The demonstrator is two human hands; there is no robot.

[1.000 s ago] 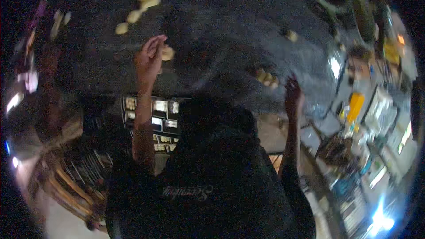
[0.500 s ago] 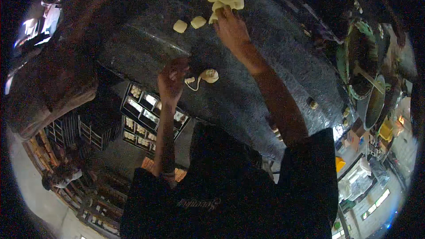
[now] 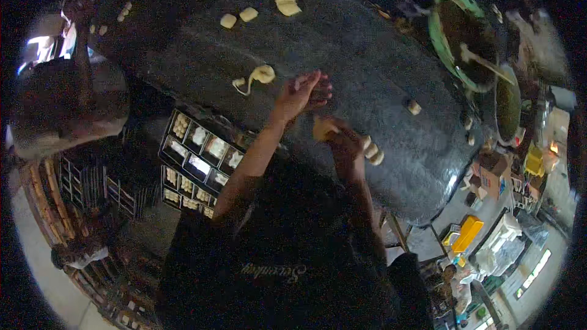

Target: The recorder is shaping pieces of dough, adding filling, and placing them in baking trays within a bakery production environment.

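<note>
My right hand is close to my body at the table's near side, its fingers closed on a piece of dough. Just left of it and a little farther off, my left hand hovers with fingers spread and nothing in them. A coiled dough piece with a long thin tail lies on the dark table left of that hand. Beside my right hand rest some small shaped dough pieces, partly hidden by it. Farther away are a cluster of pale dough pieces and two separate ones, including a dough lump.
Black trays with compartments, several filled with dough balls, stand below the table's left edge. A small dough piece sits to the right. Beyond the table's right edge are a green-rimmed basin and a yellow crate.
My right hand has come back from the far dough cluster toward my body with a dough piece in it. My left hand has moved right, away from the coiled dough. The view has shifted.
</note>
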